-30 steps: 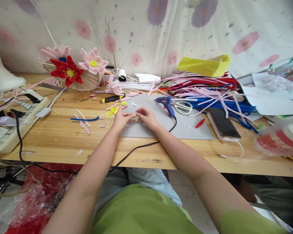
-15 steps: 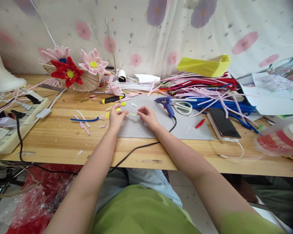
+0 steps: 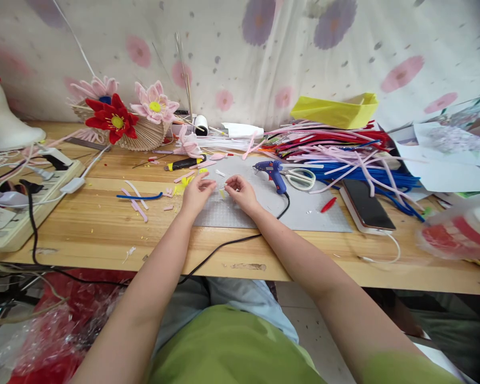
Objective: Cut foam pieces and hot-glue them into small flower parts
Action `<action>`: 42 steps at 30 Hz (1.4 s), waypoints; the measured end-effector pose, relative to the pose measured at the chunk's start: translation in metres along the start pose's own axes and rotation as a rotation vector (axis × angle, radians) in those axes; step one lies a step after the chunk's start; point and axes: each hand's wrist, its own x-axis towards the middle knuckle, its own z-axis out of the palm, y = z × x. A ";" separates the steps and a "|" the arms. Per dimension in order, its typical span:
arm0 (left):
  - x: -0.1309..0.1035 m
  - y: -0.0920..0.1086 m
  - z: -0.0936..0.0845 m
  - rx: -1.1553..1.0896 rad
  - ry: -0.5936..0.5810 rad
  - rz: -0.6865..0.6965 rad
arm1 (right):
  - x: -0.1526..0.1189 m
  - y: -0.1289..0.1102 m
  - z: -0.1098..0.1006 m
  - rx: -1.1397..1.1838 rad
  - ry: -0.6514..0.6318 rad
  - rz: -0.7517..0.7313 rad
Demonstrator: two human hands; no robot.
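Observation:
Above the grey cutting mat (image 3: 304, 213), my right hand (image 3: 242, 193) pinches a small yellow-and-white piece (image 3: 222, 193) between thumb and fingertips. The yellow part hangs below the fingers; its exact kind is too small to make out. My left hand (image 3: 198, 194) is just to the left, fingers loosely bent and apart, and nothing shows between them. Yellow scraps (image 3: 183, 186) lie beside and partly behind the left hand. A short white piece (image 3: 220, 173) rests on the mat beyond both hands. To the right of my right hand lies a blue glue gun (image 3: 272, 173).
White-handled scissors (image 3: 300, 179), a red clip-like piece (image 3: 328, 204) and a phone (image 3: 368, 202) lie to the right. Behind are bundled pipe cleaners (image 3: 344, 154). A utility knife (image 3: 185, 162), fuzzy flowers (image 3: 114, 121) and a power strip (image 3: 8, 229) are left. A black cord (image 3: 224, 242) crosses the front.
The yellow part was stretched level between both hands; now it hangs from my right hand. My left fingers have loosened and parted. The view has shifted slightly.

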 end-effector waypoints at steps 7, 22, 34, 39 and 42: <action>-0.009 0.007 0.005 0.044 -0.227 -0.053 | -0.002 -0.003 0.000 0.018 -0.051 -0.021; -0.007 0.017 0.010 -0.373 0.084 -0.338 | 0.002 0.000 0.006 0.262 -0.148 0.160; -0.008 0.024 -0.001 -0.358 -0.212 -0.504 | 0.002 -0.012 -0.015 0.403 -0.265 0.158; -0.011 0.023 0.000 -0.331 -0.334 -0.552 | 0.000 -0.016 -0.017 0.351 -0.336 0.127; -0.012 0.023 0.001 -0.355 -0.278 -0.536 | 0.000 -0.015 -0.017 0.282 -0.364 0.113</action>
